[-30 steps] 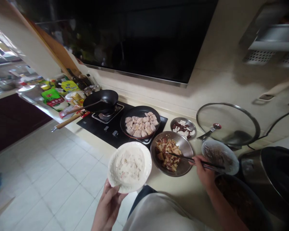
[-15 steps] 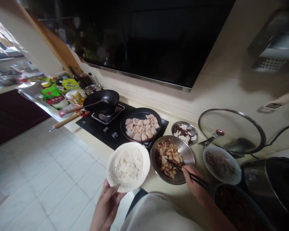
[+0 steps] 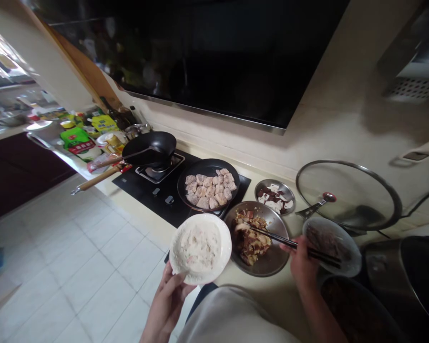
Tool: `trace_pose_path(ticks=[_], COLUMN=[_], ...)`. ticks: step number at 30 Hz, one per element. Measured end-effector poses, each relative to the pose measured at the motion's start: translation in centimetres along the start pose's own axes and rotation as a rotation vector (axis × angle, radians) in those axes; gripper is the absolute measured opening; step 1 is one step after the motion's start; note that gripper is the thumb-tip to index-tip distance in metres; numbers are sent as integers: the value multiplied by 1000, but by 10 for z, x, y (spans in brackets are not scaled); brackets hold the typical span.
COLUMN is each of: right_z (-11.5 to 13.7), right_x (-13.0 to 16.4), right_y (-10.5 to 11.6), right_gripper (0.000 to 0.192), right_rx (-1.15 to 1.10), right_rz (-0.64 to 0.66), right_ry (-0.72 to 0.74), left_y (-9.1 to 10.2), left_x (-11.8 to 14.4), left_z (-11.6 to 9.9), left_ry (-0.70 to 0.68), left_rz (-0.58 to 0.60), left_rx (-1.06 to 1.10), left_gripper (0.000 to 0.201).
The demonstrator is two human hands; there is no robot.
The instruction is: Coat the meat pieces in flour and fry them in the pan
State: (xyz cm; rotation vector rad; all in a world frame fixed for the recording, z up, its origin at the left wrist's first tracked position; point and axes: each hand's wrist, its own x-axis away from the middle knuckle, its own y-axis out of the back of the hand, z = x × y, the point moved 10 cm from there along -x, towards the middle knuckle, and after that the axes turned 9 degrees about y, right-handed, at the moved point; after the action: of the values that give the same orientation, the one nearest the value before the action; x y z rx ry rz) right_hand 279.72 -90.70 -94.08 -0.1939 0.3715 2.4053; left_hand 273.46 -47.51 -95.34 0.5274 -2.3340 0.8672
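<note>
Your left hand [image 3: 166, 305] grips the near rim of a white plate [image 3: 200, 247] of pale floury coating, fingers curled under it, just left of the steel bowl [image 3: 258, 238] on the table [image 3: 271, 290]. Your right hand [image 3: 302, 267] pinches chopsticks [image 3: 293, 245], tips over the bowl's brown and pale chunks. Farther off, a black pan [image 3: 208, 185] holds coated pieces; a small steel dish [image 3: 274, 196] holds dark and white bits.

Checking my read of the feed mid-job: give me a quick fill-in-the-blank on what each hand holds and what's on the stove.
The left hand holds a white ____ of floury mix.
The right hand holds ____ over the steel bowl.
The black pan with coated pieces sits on the ____.

Missing: plate; chopsticks; stove
</note>
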Motion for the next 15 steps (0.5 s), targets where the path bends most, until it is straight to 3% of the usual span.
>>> trace_pose_path(ticks=[3, 9, 15], right_z=[1, 26, 64], right_x=[-10, -20, -25], right_y=[9, 14, 34], right_gripper=[43, 53, 50], right_rx=[29, 212, 177], right_rz=[8, 124, 89], right_ry=[-17, 259, 415], left_y=[-3, -17, -34], left_x=[-1, -5, -14], left_z=[1, 7, 14], left_ry=[-6, 31, 59], left_rz=[0, 44, 100], left_rx=[-17, -15, -23], left_gripper=[56, 58, 62])
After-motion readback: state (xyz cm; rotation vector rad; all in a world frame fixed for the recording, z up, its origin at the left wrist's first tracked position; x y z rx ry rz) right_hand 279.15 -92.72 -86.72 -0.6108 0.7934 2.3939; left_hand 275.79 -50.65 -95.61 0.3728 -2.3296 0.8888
